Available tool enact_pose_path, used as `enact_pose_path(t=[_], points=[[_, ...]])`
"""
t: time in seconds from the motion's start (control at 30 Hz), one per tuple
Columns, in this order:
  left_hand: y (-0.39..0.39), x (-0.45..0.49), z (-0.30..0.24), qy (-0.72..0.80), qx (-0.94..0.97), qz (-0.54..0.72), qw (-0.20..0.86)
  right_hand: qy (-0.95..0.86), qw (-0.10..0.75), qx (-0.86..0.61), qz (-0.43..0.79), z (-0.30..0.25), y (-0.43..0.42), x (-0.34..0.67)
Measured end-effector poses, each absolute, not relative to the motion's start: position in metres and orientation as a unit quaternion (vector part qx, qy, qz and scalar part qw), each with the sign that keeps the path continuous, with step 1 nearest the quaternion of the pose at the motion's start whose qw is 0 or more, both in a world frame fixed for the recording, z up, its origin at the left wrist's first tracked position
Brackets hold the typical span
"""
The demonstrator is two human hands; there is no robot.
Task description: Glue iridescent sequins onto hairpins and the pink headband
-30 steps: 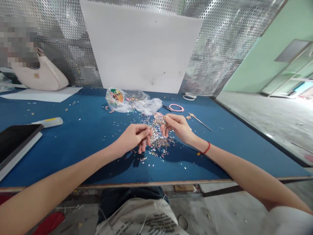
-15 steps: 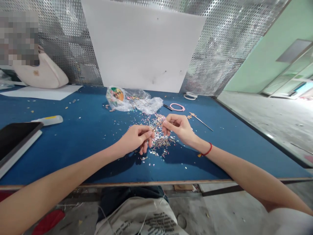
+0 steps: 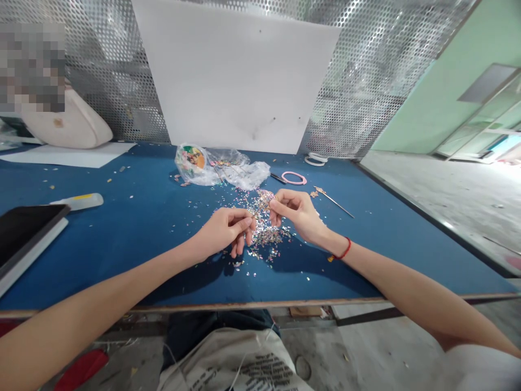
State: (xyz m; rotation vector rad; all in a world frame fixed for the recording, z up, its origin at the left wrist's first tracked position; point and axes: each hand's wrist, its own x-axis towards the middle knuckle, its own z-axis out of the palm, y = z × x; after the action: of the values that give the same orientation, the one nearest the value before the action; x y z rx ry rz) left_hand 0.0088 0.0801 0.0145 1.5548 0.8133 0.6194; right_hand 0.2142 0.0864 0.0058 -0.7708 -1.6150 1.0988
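My left hand (image 3: 231,229) is closed in a pinch, thumb against forefinger, on one end of a thin stick (image 3: 258,212). At its other end my right hand (image 3: 293,212) pinches too, thumb and forefinger together; those fingers hide what is at that end. Both hands are just above a scattered heap of small shiny sequins (image 3: 268,237) on the blue table. To the right of my right hand lies a thin metal stick (image 3: 336,202) with a small beige ornament (image 3: 319,190) at its far end.
Behind the sequins sit a clear plastic bag (image 3: 244,172) and a round colourful-labelled pack (image 3: 192,160). A black pen (image 3: 278,178), pink ring (image 3: 293,174) and white rings (image 3: 316,159) lie nearby. Leftward are a glue-like bottle (image 3: 86,201), a dark tablet-like device (image 3: 28,233) and a cream handbag (image 3: 71,120).
The hands keep almost the same pose and both pinches hold. The whole view has shifted very slightly; the things on the table have not visibly moved.
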Motion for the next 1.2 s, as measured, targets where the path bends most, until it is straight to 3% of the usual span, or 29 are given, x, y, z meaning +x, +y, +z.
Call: enact_pose_path(t=[0.17, 0.4, 0.83, 1.2], points=[[0.0785, 0.0087, 0.0162, 0.361, 0.662, 0.265, 0.601, -0.659, 0.463, -0.306, 0.508, 0.0042, 0.0922, 0.2173], [0.0777, 0.0078, 0.0164, 0.35, 0.681, 0.245, 0.595, -0.713, 0.441, -0.34, 0.427, 0.0086, 0.0868, 0.2155], [0.0772, 0.0055, 0.0217, 0.348, 0.688, 0.236, 0.592, -0.693, 0.438, -0.34, 0.461, 0.0063, 0.0878, 0.2148], [0.0766, 0.0065, 0.0184, 0.349, 0.688, 0.208, 0.602, -0.726, 0.441, -0.379, 0.367, 0.0078, 0.0863, 0.216]])
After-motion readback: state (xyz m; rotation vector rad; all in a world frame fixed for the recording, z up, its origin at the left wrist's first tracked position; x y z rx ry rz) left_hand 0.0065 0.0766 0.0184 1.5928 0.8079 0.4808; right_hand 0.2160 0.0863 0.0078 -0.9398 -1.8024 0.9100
